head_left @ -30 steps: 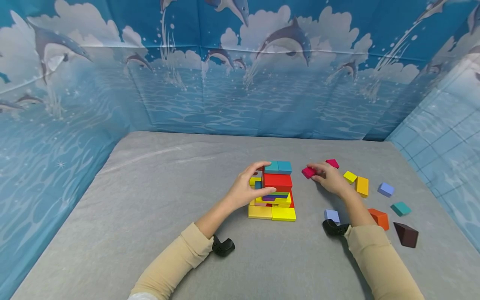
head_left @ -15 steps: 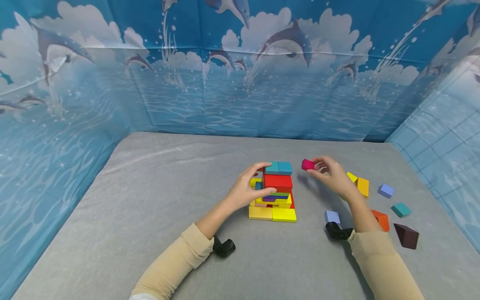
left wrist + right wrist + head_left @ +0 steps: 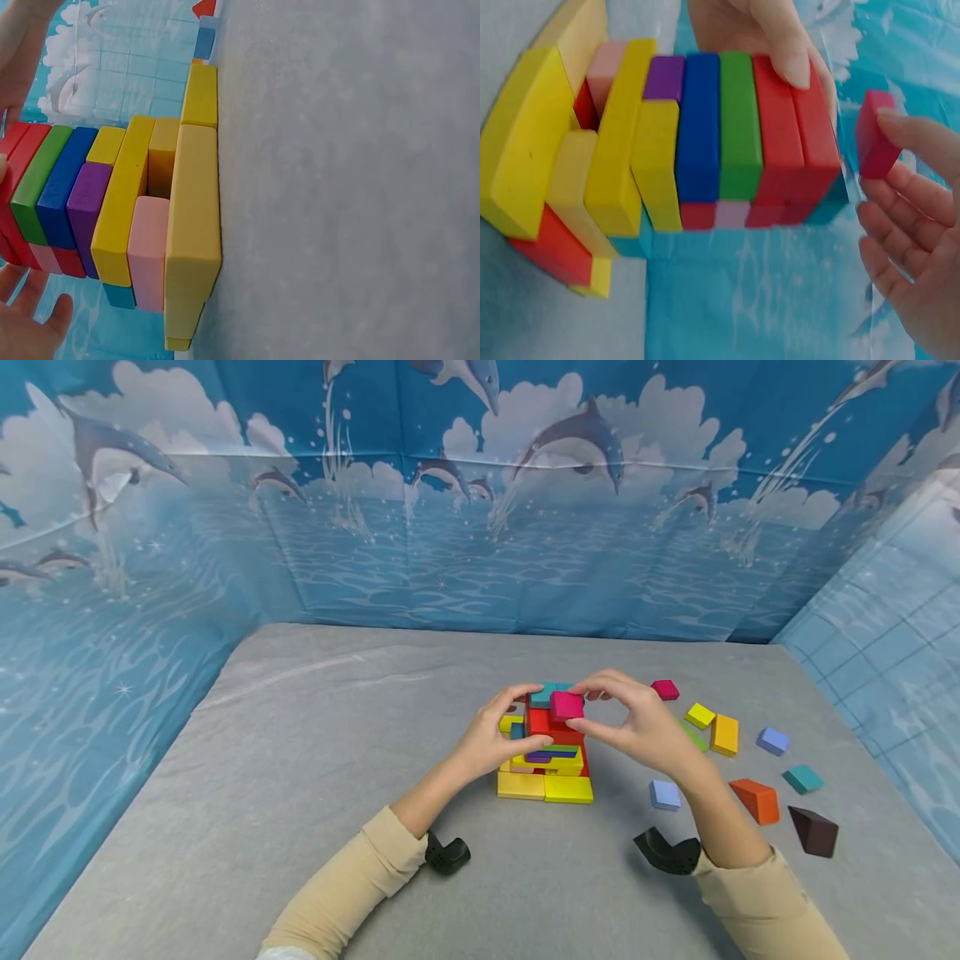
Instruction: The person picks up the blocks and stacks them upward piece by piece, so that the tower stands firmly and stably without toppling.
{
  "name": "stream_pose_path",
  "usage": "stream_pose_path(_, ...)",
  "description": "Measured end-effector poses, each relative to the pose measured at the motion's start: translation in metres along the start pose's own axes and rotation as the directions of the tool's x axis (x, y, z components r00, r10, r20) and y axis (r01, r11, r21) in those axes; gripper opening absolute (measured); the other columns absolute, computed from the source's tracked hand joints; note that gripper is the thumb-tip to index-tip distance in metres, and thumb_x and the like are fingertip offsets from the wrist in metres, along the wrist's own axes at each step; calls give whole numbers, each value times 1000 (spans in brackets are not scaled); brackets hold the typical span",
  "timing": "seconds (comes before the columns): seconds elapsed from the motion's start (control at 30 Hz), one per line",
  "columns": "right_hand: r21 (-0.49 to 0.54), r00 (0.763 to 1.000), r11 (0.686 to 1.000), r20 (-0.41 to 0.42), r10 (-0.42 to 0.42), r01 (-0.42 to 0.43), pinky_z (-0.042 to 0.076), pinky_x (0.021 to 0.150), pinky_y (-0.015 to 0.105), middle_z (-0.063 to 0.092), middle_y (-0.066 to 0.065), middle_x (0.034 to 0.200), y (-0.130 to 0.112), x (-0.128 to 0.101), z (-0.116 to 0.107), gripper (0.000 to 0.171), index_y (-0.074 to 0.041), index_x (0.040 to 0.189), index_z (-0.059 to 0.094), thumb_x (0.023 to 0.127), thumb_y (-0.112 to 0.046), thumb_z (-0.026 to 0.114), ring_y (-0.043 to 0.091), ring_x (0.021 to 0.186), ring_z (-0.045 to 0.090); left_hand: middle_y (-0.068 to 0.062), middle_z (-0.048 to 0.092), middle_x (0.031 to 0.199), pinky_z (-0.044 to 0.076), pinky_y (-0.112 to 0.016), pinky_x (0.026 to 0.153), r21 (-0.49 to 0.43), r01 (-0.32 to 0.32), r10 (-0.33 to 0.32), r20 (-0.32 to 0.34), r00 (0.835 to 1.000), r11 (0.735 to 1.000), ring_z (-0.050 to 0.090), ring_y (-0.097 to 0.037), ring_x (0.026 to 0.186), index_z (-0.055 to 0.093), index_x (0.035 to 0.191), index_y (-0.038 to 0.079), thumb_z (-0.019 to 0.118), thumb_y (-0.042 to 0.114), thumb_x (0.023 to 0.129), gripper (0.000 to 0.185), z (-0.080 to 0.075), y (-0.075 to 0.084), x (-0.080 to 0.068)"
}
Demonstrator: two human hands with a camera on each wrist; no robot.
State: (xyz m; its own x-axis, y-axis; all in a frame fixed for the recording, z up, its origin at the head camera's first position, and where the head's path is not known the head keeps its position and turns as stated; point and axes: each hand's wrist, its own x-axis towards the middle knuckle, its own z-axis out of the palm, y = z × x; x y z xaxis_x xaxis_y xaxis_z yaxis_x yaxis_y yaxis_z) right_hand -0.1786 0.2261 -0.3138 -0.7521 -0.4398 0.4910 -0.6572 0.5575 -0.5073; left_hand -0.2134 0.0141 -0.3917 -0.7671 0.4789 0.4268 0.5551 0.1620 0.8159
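A tower of colourful wooden blocks [image 3: 555,727] stands on the grey cloth, its layers red, green, blue, purple and yellow, with teal blocks [image 3: 543,696] at the top. My left hand [image 3: 483,739] is curved round the tower's upper left side, thumb in front and fingers toward the back; in the right wrist view its thumb lies over the red blocks [image 3: 787,142]. Between thumb and fingertips my right hand [image 3: 637,722] pinches a magenta block [image 3: 567,706]. That block overlaps the tower's top in the head view, while the right wrist view shows a gap between them.
Loose blocks lie to the right: a magenta one [image 3: 665,690], yellow ones [image 3: 724,735], periwinkle ones [image 3: 664,795], a teal one [image 3: 802,778], an orange one [image 3: 757,800] and a dark brown one [image 3: 813,832]. A dolphin-print curtain [image 3: 450,568] hangs behind.
My right hand has lifted the magenta block and carried it left to the tower's top. The left hand has stayed in place at the tower.
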Motion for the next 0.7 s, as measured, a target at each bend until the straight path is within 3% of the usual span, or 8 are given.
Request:
stream_pose_path(0.2,-76,998,995,41,-57,60,49,78,36,58,4,103,0,3,12,37,-6,102,64,69,-10,80,17,96,51,-7,49,126,41,-42,94,-16,-33,32,-5,999,999,44,-19,111,42,131,13,73,13,78,61,0,-1,0)
stream_pose_path(0.33,-63,997,997,54,-51,54,43,84,46,56,7,105,-1,5,15,35,-5,100,64,69,-11,79,21,100,49,-11,49,126,40,-46,93,-22,-39,39,-5,999,999,45,-23,111,42,130,10,73,9,77,62,-1,3,0)
stream_pose_path(0.5,-50,997,997,54,-50,52,35,85,51,56,7,105,-1,5,17,34,-7,99,65,69,-13,80,24,101,47,-17,47,127,39,-50,93,-24,-30,30,1,1000,999,44,-29,112,41,129,3,71,4,78,60,-2,11,-1)
stream_pose_path(0.7,-51,997,996,44,-70,72,35,85,50,56,7,105,0,5,18,35,-6,99,65,68,-12,80,24,100,47,-16,47,127,39,-51,93,-30,-43,43,-2,999,999,44,-28,112,41,130,5,72,5,77,61,-1,4,0)
